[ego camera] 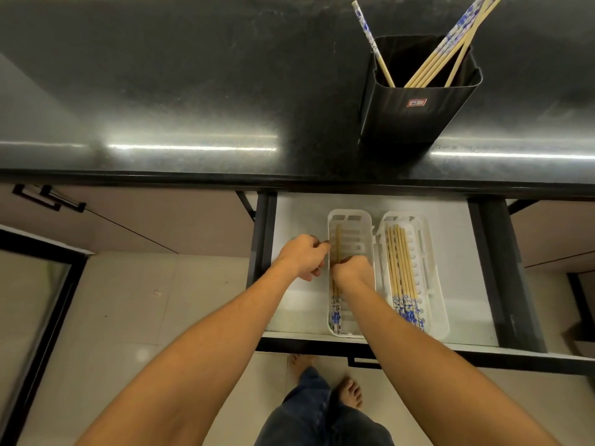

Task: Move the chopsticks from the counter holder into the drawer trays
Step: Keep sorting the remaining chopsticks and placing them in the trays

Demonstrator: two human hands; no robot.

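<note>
Curling over the left tray [351, 214], the fingers of my right hand [352, 272] seem to pinch a pair of chopsticks [336, 305] that lies along the tray's left side, wooden tips away from me and blue-patterned ends toward me. My left hand [302, 255] is just beside, its fingers bent with the tips at the tray's rim; I cannot tell if they hold the pair or only touch it, because the knuckles cover them. Just to the right of my fingers is the right tray [434, 272], which already carries a row of chopsticks [401, 262]. Both trays sit in the open drawer [299, 214]. Far beyond my fingers, up on the counter [193, 91], the black holder [418, 120] has several loose chopsticks [444, 48] inside, so I judge the task somewhat past half, with those left to bring down. Some of their upper ends are cut off by the picture's edge and they overlap, so the count is not sure. The middle of the pair is hidden below my right hand.
</note>
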